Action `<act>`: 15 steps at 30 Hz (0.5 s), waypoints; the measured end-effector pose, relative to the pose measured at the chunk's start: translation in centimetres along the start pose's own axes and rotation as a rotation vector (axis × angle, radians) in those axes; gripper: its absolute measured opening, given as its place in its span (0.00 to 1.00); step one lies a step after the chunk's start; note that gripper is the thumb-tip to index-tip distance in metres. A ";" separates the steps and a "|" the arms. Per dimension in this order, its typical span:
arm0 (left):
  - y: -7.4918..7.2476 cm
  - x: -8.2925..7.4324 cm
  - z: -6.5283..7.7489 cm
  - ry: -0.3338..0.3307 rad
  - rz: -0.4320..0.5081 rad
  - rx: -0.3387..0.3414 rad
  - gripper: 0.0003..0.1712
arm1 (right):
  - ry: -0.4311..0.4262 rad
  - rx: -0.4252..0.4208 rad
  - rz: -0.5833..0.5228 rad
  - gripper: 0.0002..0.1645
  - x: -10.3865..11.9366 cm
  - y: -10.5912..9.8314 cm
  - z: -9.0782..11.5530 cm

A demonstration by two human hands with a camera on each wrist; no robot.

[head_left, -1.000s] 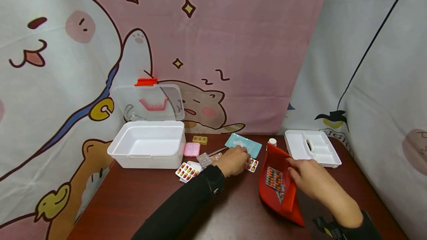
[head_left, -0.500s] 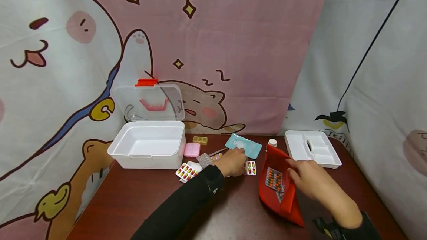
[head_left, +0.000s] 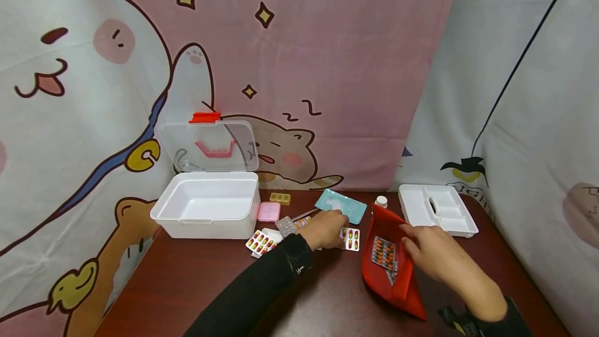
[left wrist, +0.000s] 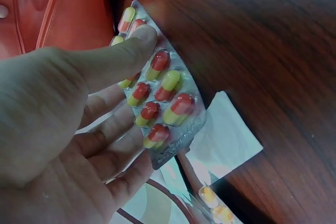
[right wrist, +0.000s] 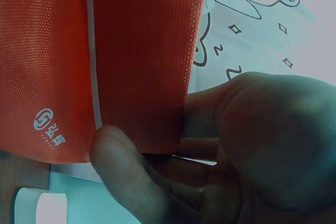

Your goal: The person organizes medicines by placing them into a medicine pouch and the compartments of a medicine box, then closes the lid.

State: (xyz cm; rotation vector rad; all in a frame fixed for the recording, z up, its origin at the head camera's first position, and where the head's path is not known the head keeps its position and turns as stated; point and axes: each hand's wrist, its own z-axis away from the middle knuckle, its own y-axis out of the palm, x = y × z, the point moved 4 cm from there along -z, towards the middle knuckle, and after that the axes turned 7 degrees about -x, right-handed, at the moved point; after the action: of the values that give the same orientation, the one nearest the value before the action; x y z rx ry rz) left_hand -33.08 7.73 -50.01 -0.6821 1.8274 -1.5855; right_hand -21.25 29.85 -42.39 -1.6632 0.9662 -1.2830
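Note:
My left hand grips a blister pack of red-and-yellow capsules, its thumb lying across the capsule side and its fingers behind. In the head view part of this pack sticks out to the right of the fingers. My right hand pinches the edge of a red pouch between thumb and fingers, and the pouch's mouth gapes. Inside it lies a blister pack of orange and green capsules, with another silvery pack below. The right wrist view shows the pouch's outer face with a white logo.
A white box with its clear lid raised stands at left. Near it lie a pink case, a yellow pill organizer and several blister packs. A teal packet, a white-capped bottle and a white divided tray are farther back.
The left hand has shifted slightly left, and the blister pack in it has turned so that more of its capsule side faces the head camera. The right hand keeps its hold on the pouch.

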 end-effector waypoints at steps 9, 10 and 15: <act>-1.5 0.0 0.2 -0.012 0.037 -0.054 0.10 | 0.020 0.027 -0.009 0.26 -0.1 0.1 -0.1; -1.7 0.0 0.2 -0.007 0.039 -0.058 0.10 | 0.023 0.029 -0.008 0.27 -0.1 0.1 -0.1; -2.8 0.2 0.1 0.011 0.094 -0.095 0.08 | 0.030 0.036 -0.010 0.27 0.0 0.1 -0.2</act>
State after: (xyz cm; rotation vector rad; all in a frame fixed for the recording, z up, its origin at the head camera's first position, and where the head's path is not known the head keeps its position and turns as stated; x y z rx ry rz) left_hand -33.17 7.16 -47.29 -0.6209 1.9242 -1.4519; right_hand -21.48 29.81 -42.49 -1.6278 0.9482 -1.3281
